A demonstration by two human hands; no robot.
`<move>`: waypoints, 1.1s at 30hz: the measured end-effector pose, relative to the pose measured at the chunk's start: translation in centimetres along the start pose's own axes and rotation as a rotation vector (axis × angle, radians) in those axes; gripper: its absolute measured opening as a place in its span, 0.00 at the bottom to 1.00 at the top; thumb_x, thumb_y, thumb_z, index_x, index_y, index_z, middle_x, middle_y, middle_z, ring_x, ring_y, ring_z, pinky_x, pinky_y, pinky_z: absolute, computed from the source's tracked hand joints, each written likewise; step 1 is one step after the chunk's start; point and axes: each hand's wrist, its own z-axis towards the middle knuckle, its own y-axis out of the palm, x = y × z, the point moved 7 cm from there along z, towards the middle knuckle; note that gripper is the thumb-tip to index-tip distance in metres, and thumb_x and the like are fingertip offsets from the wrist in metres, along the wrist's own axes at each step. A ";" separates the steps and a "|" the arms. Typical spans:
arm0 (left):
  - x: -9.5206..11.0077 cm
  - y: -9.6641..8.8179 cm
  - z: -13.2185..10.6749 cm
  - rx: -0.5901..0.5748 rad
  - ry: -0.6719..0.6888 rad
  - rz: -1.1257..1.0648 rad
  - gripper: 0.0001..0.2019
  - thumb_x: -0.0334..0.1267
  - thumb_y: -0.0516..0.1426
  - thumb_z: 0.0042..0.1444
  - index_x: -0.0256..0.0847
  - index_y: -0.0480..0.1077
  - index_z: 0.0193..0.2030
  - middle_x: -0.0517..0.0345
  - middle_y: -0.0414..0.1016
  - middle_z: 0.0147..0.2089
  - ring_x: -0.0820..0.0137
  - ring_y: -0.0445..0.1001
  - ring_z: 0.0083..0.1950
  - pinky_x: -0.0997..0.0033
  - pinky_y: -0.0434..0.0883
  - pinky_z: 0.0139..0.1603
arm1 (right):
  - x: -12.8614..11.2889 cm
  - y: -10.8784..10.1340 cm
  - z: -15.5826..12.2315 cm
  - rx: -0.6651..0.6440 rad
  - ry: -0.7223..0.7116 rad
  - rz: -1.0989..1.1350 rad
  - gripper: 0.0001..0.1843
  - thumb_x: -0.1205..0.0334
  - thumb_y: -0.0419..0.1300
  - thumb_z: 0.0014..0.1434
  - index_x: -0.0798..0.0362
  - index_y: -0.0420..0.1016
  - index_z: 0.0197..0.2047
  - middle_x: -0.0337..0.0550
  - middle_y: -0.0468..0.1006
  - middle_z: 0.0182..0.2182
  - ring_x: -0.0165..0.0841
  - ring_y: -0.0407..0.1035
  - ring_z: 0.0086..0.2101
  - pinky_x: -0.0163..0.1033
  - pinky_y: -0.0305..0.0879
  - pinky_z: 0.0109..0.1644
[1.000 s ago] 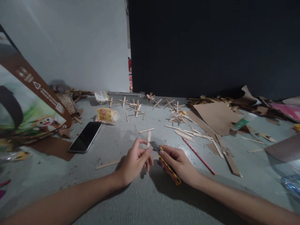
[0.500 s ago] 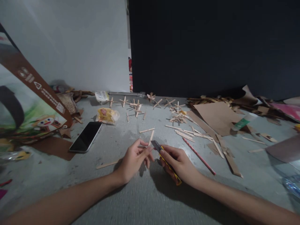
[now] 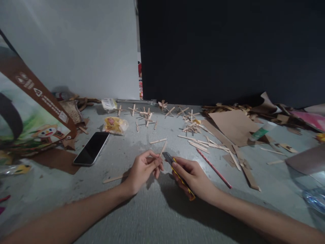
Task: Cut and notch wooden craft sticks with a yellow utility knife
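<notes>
Between the thumb and fingers of my left hand (image 3: pixel 143 169) is a thin wooden craft stick (image 3: pixel 163 148), its far end pointing up and away. My right hand (image 3: pixel 194 174) is closed around a yellow and black utility knife (image 3: pixel 180 176). The knife's dark tip points at the stick, close to my left fingertips; whether it touches the wood I cannot tell. Just beyond the hands lies another craft stick (image 3: pixel 157 141). One more craft stick (image 3: pixel 113 179) rests on the table by my left wrist, partly hidden behind it.
Several crossed-stick pieces (image 3: pixel 148 118) stand along the back. Loose sticks (image 3: pixel 200 145) and a red pencil-like rod (image 3: pixel 214 169) lie to the right, near cardboard (image 3: pixel 233 128) and a glue stick (image 3: pixel 262 131). A phone (image 3: pixel 91 149), a snack packet (image 3: pixel 114 125) and a large printed bag (image 3: pixel 38 112) occupy the left.
The stick in my left hand has tilted slightly and turned against the knife tip. My left fingers have curled in a little. The whole view has shifted slightly.
</notes>
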 end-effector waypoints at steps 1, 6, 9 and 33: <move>0.0 0.0 0.0 -0.002 -0.002 0.000 0.25 0.58 0.72 0.52 0.39 0.68 0.34 0.61 0.78 0.26 0.77 0.69 0.20 0.77 0.65 0.23 | 0.0 0.0 0.0 0.004 0.000 0.004 0.29 0.31 0.62 0.64 0.50 0.66 0.34 0.26 0.63 0.19 0.21 0.55 0.12 0.27 0.53 0.10; 0.2 0.1 0.0 -0.002 -0.008 0.008 0.25 0.58 0.72 0.52 0.39 0.68 0.34 0.61 0.78 0.26 0.77 0.69 0.20 0.76 0.65 0.23 | 0.2 0.2 0.0 -0.026 0.054 0.090 0.28 0.32 0.65 0.62 0.51 0.70 0.37 0.27 0.66 0.21 0.20 0.54 0.12 0.27 0.55 0.11; 0.2 0.1 0.1 -0.007 -0.012 0.015 0.25 0.58 0.71 0.52 0.40 0.67 0.35 0.61 0.78 0.26 0.76 0.69 0.20 0.76 0.65 0.23 | 0.4 0.4 0.1 -0.060 0.100 0.191 0.27 0.34 0.68 0.60 0.52 0.71 0.38 0.28 0.67 0.21 0.20 0.54 0.12 0.26 0.55 0.10; -0.6 1.2 -1.0 -0.131 -0.067 0.254 0.23 0.61 0.63 0.61 0.41 0.67 0.40 0.63 0.75 0.25 0.75 0.66 0.19 0.75 0.61 0.22 | 1.0 -1.7 0.9 0.152 0.078 0.125 0.31 0.33 0.74 0.49 0.50 0.70 0.38 0.23 0.59 0.13 0.22 0.49 0.13 0.29 0.51 0.16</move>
